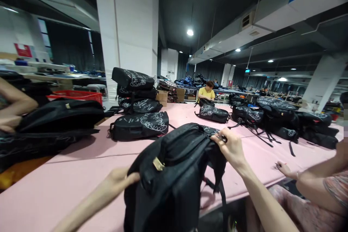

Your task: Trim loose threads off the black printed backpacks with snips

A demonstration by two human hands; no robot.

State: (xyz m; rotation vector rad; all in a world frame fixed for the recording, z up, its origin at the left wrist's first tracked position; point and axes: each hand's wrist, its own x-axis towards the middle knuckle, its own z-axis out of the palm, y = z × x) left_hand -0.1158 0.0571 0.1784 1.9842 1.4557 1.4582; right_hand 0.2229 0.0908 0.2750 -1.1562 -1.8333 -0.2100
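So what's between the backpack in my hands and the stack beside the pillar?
In the head view, a scribble-patterned backpack lies on the pink tabletop between the held backpack and the stack.

Stacked black backpacks [134, 96] are filling a long pink-covered table [89, 159], showing a bag-making workshop.

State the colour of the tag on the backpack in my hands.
Pale gold, on the black backpack; the head view shows it.

Upper left of the frame, I see a white pillar [130, 25]. Ceiling lamps [190, 32] glow upper centre, above my pink-covered table [87, 174].
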